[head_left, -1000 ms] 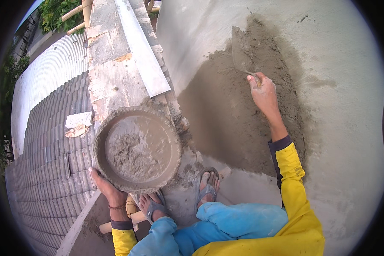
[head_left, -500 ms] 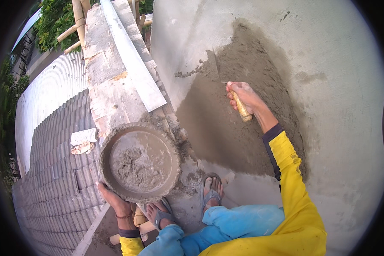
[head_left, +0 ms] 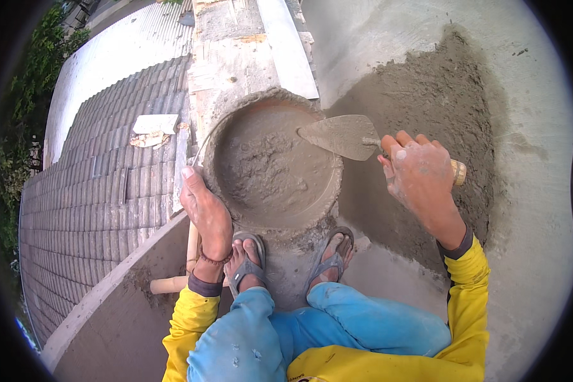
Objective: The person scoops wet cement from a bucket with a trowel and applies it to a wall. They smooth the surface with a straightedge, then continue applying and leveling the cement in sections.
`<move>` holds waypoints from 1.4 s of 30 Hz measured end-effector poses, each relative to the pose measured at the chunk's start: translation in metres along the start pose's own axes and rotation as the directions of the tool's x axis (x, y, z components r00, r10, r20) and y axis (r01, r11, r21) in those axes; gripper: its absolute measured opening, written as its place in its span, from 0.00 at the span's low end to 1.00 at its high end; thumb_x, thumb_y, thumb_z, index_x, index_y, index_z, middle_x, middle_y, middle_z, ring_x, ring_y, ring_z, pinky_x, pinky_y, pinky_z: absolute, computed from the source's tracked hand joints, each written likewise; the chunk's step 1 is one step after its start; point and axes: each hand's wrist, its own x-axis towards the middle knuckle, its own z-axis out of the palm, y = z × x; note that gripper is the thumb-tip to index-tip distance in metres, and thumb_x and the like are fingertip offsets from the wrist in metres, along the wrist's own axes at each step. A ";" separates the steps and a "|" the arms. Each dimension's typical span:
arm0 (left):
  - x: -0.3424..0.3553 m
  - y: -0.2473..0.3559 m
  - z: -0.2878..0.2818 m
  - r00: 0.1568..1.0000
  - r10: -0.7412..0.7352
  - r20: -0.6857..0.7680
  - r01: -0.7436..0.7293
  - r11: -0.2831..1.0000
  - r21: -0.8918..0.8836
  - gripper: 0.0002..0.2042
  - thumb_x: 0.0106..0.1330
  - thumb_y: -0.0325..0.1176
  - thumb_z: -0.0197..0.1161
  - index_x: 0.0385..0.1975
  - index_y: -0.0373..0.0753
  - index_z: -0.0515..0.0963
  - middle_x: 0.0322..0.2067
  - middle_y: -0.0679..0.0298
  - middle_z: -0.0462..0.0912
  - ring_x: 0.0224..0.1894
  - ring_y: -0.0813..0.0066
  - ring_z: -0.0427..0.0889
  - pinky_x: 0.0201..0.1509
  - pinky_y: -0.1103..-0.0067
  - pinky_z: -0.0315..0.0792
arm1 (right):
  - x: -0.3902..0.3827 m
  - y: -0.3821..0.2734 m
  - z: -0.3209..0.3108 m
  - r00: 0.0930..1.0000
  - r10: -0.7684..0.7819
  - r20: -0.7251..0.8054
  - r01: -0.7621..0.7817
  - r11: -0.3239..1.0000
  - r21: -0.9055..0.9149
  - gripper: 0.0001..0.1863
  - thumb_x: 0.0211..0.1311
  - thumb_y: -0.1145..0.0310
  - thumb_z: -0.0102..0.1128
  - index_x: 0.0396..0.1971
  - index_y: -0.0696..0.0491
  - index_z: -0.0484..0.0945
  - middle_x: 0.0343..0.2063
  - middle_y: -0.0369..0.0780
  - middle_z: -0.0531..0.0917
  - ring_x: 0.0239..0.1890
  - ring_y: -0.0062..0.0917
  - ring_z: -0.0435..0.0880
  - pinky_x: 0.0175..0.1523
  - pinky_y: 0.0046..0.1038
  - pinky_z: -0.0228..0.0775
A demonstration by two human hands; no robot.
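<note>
Item one, my left hand (head_left: 207, 213): forearm in a yellow sleeve rising from the lower edge, wrist bent, palm against the left rim of the round pan (head_left: 217, 184), thumb lying along the rim, remaining fingers hidden under it, so I cannot tell how they are set. Item two, my right hand (head_left: 420, 175): arm reaching up from the right, fingers curled tightly together around the wooden handle of the trowel (head_left: 340, 135), handle end showing past the knuckles. Trowel blade, coated grey, points left and sits over the pan's upper right edge. Pan holds wet mortar (head_left: 267, 169) and stands just above my sandalled feet (head_left: 248, 258). Grey plaster patch (head_left: 439, 95) spreads on the wall behind the right hand. Tiled roof (head_left: 101, 197) lies to the left.
</note>
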 end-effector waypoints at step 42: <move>-0.009 0.026 0.036 0.998 0.049 0.030 -0.049 0.999 0.021 0.26 0.81 0.51 0.42 0.26 0.33 0.66 0.26 0.66 0.63 0.33 0.75 0.59 0.39 0.74 0.60 | -0.016 0.048 -0.009 0.996 0.090 0.002 -0.089 0.983 0.162 0.14 0.63 0.57 0.62 0.35 0.54 0.79 0.24 0.41 0.82 0.26 0.37 0.84 0.32 0.36 0.75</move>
